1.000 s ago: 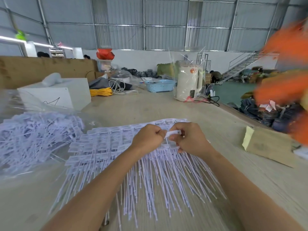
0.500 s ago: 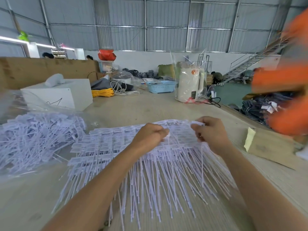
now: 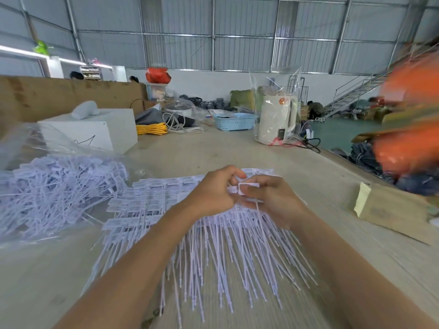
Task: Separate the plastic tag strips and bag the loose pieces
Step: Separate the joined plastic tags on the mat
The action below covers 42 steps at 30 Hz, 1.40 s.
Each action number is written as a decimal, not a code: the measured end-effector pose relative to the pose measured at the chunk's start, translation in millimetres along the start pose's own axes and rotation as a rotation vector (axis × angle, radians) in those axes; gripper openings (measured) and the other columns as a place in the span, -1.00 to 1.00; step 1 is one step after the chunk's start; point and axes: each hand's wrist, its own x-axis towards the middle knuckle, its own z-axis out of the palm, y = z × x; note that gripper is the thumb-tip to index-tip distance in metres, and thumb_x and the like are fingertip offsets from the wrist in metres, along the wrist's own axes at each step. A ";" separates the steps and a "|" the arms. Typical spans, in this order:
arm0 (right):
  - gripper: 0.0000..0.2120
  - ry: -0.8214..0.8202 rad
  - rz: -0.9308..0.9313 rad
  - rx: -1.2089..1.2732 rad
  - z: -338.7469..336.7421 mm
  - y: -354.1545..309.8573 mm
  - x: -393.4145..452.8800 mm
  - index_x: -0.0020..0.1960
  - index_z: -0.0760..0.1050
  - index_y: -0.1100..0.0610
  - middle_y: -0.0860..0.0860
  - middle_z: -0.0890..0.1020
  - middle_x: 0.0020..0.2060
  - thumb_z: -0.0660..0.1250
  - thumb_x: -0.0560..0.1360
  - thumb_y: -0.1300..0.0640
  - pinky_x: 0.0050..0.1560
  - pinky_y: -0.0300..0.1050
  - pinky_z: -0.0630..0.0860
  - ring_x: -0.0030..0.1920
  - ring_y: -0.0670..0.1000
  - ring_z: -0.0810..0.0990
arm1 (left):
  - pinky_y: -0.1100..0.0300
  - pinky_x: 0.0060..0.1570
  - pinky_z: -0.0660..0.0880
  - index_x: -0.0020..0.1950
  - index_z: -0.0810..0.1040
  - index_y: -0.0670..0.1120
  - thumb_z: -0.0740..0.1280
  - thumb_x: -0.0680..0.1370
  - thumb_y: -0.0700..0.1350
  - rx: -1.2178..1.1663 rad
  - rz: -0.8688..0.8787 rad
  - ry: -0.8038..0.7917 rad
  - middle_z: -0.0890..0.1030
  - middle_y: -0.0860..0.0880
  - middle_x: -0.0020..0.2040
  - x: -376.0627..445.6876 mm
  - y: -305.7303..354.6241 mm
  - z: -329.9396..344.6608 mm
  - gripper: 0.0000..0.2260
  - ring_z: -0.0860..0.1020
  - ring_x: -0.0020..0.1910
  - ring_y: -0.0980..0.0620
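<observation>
- Far to the left of the fingers, a clear plastic bag [image 3: 28, 148] is seen lying open on the table [image 3: 237, 148], with a heap of loose tags [image 3: 54, 193] inside it, well apart from both hands.
- Just left of and beneath the fingers, the joined tag strips [image 3: 152, 205] are spread flat in rows, label heads toward the far side and thin tails fanned toward the near edge.
- The left hand [image 3: 211, 193] is curled over the top row, its fingers closed together on the label heads; exactly what is gripped is hidden by the knuckles.
- Between the two hands, a single white tag [image 3: 247, 188] is held up; its thin tail appears to hang down past the right palm.
- The right hand [image 3: 270, 198] is pinched shut on that tag, thumb on the face of the label.
- The tags are judged very light, thin and springy; the tails will bend and tangle easily, and the links between labels are probably weak enough to snap with a twist.
- Hold is best taken on the flat label head, close to the joint, since the smooth, narrow tail would likely slip or flex away.
- Right of the fingers, a brown paper packet [image 3: 392, 210] lies near the table edge.
</observation>
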 end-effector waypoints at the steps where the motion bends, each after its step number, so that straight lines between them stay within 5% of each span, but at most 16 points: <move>1: -0.94 0.000 -0.027 -0.010 2.4 0.9 -0.5 -0.15 0.58 0.24 0.14 0.67 -0.17 0.34 0.49 0.31 -0.08 -0.09 0.62 -0.18 0.04 0.66 | 0.33 -0.14 0.44 0.18 0.45 0.03 0.44 0.45 -0.20 0.022 0.023 0.013 0.46 0.16 -0.08 0.3 1.2 0.2 -0.64 0.50 -0.12 0.16; 5: -0.94 0.062 -0.098 -0.022 -1.5 -1.4 -1.5 -0.14 0.56 0.28 0.09 0.63 -0.36 0.33 0.47 0.37 -0.31 -0.24 0.58 -0.36 -0.02 0.63 | 0.30 -0.16 0.40 0.19 0.46 -0.03 0.44 0.45 0.02 0.170 0.015 0.074 0.49 0.08 -0.01 -1.2 -0.8 -1.8 -0.64 0.47 -0.09 0.10; 8: -0.89 0.105 -0.113 -0.002 -7.4 -3.3 -0.5 -0.02 0.54 0.33 0.14 0.60 -0.33 0.31 0.47 0.42 -0.30 -0.22 0.60 -0.40 -0.02 0.59 | 0.11 -0.21 0.42 -0.08 0.58 -0.12 0.30 0.50 0.19 0.291 -0.084 0.028 0.58 -0.04 -0.21 -2.2 -6.4 0.7 -0.63 0.54 -0.20 -0.04; 14: -0.82 0.077 -0.047 0.034 -8.7 -4.5 -0.3 0.08 0.50 0.48 0.33 0.60 -0.11 0.27 0.50 0.42 -0.12 -0.14 0.64 -0.19 0.18 0.64 | 0.12 -0.13 0.45 -0.38 0.57 -0.03 0.35 0.53 0.01 -0.005 -0.160 0.076 0.61 -0.04 -0.31 -0.8 -3.2 3.9 -0.71 0.53 -0.28 0.03; 20: -0.94 0.060 0.070 -0.091 -8.5 -6.1 -2.0 -0.03 0.49 0.36 0.17 0.57 -0.30 0.27 0.52 0.38 -0.22 -0.09 0.65 -0.34 0.05 0.59 | -0.04 0.19 0.41 -0.44 0.50 0.05 0.34 0.53 -0.04 0.058 -0.183 0.178 0.56 0.16 -0.34 -3.2 2.5 10.1 -0.69 0.54 -0.17 0.06; 25: -0.94 0.092 -0.039 -0.204 -11.1 -6.4 -4.2 -0.04 0.49 0.34 0.17 0.53 -0.37 0.25 0.52 0.41 -0.22 -0.13 0.65 -0.38 0.02 0.56 | -0.14 0.27 0.33 -0.36 0.54 0.02 0.31 0.54 0.03 0.087 -0.183 0.172 0.59 0.08 -0.25 -3.0 6.8 15.3 -0.72 0.56 0.03 -0.03; 30: -0.91 0.134 -0.164 -0.322 -6.1 -2.3 -4.0 -0.12 0.52 0.33 0.16 0.52 -0.41 0.26 0.50 0.44 -0.35 -0.21 0.61 -0.43 0.00 0.54 | 0.12 -0.10 0.45 -0.47 0.50 -0.02 0.33 0.55 -0.01 -0.122 -0.241 0.105 0.47 -0.01 -0.48 -3.8 6.3 14.4 -0.62 0.47 -0.38 0.00; 38: -0.83 0.279 -0.352 -0.672 -7.7 3.3 1.4 -0.17 0.52 0.26 0.08 0.52 -0.37 0.22 0.46 0.46 -0.45 -0.21 0.55 -0.46 -0.13 0.53 | 0.45 -0.50 0.31 -0.49 0.48 -0.09 0.39 0.49 -0.16 -0.373 -0.319 0.066 0.43 0.11 -0.63 1.1 7.2 7.5 -0.66 0.37 -0.61 0.23; 40: -0.86 0.409 -0.207 -0.585 -27.4 0.1 5.1 -0.12 0.52 0.29 0.09 0.53 -0.36 0.23 0.48 0.45 -0.47 -0.17 0.56 -0.46 -0.03 0.54 | 0.44 -0.40 0.38 -0.48 0.50 -0.07 0.40 0.49 -0.15 -0.353 -0.288 0.010 0.46 0.11 -0.58 -0.2 10.1 8.5 -0.67 0.43 -0.55 0.22; 42: -0.90 0.435 -0.049 -0.190 -47.9 -9.8 4.9 -0.15 0.49 0.30 0.11 0.50 -0.37 0.25 0.50 0.42 -0.58 -0.29 0.45 -0.52 -0.07 0.49 | 0.40 -0.33 0.41 -0.43 0.54 -0.07 0.38 0.52 -0.11 -0.311 -0.217 0.009 0.54 0.06 -0.48 -0.4 13.8 8.7 -0.69 0.49 -0.45 0.20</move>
